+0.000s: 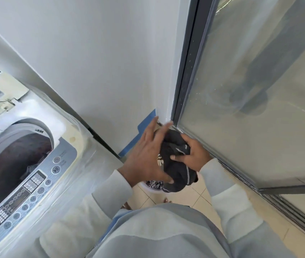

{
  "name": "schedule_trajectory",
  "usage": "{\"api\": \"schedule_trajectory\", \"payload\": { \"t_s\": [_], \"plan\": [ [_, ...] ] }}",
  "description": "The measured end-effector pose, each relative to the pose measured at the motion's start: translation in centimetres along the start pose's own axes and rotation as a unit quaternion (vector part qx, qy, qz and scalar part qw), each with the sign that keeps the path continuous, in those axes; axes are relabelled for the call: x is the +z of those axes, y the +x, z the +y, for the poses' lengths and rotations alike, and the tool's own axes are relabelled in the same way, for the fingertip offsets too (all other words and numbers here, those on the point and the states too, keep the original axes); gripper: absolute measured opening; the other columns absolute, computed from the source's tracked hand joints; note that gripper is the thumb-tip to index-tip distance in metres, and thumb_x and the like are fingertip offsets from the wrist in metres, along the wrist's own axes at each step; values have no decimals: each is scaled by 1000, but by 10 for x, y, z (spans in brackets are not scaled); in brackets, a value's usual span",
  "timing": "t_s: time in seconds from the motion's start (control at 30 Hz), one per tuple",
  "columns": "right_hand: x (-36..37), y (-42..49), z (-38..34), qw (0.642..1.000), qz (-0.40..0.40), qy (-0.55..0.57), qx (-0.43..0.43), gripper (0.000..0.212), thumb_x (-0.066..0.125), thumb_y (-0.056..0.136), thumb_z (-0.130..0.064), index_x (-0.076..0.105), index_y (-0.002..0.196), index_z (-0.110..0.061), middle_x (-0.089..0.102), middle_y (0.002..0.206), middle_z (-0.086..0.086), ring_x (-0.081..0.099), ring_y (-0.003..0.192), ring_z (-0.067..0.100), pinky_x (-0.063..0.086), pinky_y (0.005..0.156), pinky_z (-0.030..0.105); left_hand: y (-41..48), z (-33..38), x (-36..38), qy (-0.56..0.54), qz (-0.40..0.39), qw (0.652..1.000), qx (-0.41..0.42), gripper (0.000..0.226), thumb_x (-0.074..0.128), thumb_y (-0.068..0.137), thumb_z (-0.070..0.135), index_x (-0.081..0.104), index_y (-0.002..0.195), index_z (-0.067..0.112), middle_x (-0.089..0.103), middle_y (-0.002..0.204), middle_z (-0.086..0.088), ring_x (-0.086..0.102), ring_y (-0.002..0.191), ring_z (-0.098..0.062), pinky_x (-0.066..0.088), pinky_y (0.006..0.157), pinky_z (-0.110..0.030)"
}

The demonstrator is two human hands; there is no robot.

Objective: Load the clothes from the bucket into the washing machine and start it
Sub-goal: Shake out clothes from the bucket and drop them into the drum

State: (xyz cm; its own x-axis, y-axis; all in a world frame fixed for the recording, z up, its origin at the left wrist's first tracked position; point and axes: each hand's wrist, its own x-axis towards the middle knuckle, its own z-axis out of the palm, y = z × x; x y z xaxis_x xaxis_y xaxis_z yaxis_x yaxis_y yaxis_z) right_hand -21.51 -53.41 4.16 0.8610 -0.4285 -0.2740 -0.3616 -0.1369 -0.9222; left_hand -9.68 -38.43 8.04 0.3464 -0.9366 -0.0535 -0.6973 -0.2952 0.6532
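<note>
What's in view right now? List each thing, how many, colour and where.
washing machine: one, white and grey, left, lid open
laundry in drum: some, dark, inside the machine
black garment: one, black with pale trim, held between both grips
bucket: one, white, below the garment
patterned clothes: some, black and white, in the bucket
tape: one strip, blue, along the wall's base
wall: one, white, ahead
glass door: one, dark-framed, right
floor tiles: several, beige, below
sleeves: two, pale grey, on the arms
left grip: one, fingers straight, against the garment's left side
right grip: one, fingers curled on the garment's right side
</note>
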Motion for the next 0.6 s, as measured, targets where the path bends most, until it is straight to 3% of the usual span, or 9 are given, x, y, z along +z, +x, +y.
{"api": "schedule_trajectory", "payload": {
  "t_s": [0.07, 0.13, 0.2, 0.27, 0.33, 0.4, 0.5, 0.53, 0.6],
  "plan": [
    [-10, 10, -16, 997, -75, -31, 10, 67, 83, 66, -10, 58, 122, -38, 69, 114, -11, 62, 112, 15, 46, 104, 47, 0, 4, 14, 115, 54, 992, 23, 110, 63, 50, 60, 19, 147, 33, 19, 153, -2, 29, 139, -28, 40, 107, -40],
    [-17, 16, -30, 993, -104, -59, 19, 62, 86, 64, -9, 61, 114, -36, 70, 108, -7, 64, 107, 19, 48, 100, 48, 3, 2, 16, 52, 83, 995, -20, 89, 57, 54, 58, 38, 138, 32, 48, 133, 2, 50, 119, -19, 49, 95, -35],
    [-21, 15, -38, 997, -53, -46, 19, 58, 89, 64, -12, 62, 110, -32, 70, 106, -4, 67, 100, 20, 52, 94, 46, 8, -9, 6, -74, 108, 987, -89, 69, 67, 52, 51, 57, 118, 35, 66, 105, 14, 64, 95, -8, 52, 80, -26],
    [-25, 5, -40, 999, 47, 2, -14, 50, 89, 66, -23, 63, 108, -34, 71, 107, -4, 69, 92, 12, 55, 85, 34, 13, -24, -5, -204, 95, 961, -162, 51, 77, 46, 32, 65, 95, 33, 69, 75, 18, 65, 69, -4, 51, 63, -24],
    [-27, -12, -37, 990, 110, -6, -83, 57, 88, 63, -39, 62, 114, -39, 69, 113, -14, 65, 102, 2, 49, 86, 19, 14, -30, -10, -329, 54, 919, -211, 41, 76, 44, 14, 69, 82, 27, 67, 62, 14, 63, 57, -5, 48, 50, -22],
    [-20, -29, -32, 984, 100, -55, -137, 85, 87, 54, -53, 50, 130, -47, 56, 132, -21, 51, 125, 1, 42, 99, 19, 14, -31, -11, -420, 18, 877, -234, 36, 72, 49, 7, 73, 82, 22, 70, 68, 4, 66, 61, -12, 49, 49, -22],
    [8, -40, -16, 983, 48, -70, -164, 126, 92, 44, -55, 19, 146, -52, 28, 156, -13, 28, 144, 8, 31, 112, 30, 10, -27, -6, -568, -52, 786, -239, 32, 70, 62, 4, 77, 91, 16, 73, 88, -7, 70, 80, -22, 56, 64, -33],
    [18, -40, -12, 985, 51, -35, -160, 132, 94, 42, -51, 15, 148, -50, 28, 157, -10, 30, 144, 9, 33, 112, 29, 8, -21, -1, -614, -74, 752, -230, 32, 69, 66, 5, 76, 95, 15, 73, 93, -7, 71, 85, -23, 57, 68, -35],
    [27, -37, -8, 982, 93, 38, -158, 126, 96, 43, -43, 24, 147, -45, 42, 149, -13, 43, 136, 9, 42, 106, 25, 4, -8, 10, -666, -105, 704, -222, 35, 68, 72, 9, 72, 106, 13, 73, 99, -7, 71, 86, -22, 58, 68, -34]
  ]
}}
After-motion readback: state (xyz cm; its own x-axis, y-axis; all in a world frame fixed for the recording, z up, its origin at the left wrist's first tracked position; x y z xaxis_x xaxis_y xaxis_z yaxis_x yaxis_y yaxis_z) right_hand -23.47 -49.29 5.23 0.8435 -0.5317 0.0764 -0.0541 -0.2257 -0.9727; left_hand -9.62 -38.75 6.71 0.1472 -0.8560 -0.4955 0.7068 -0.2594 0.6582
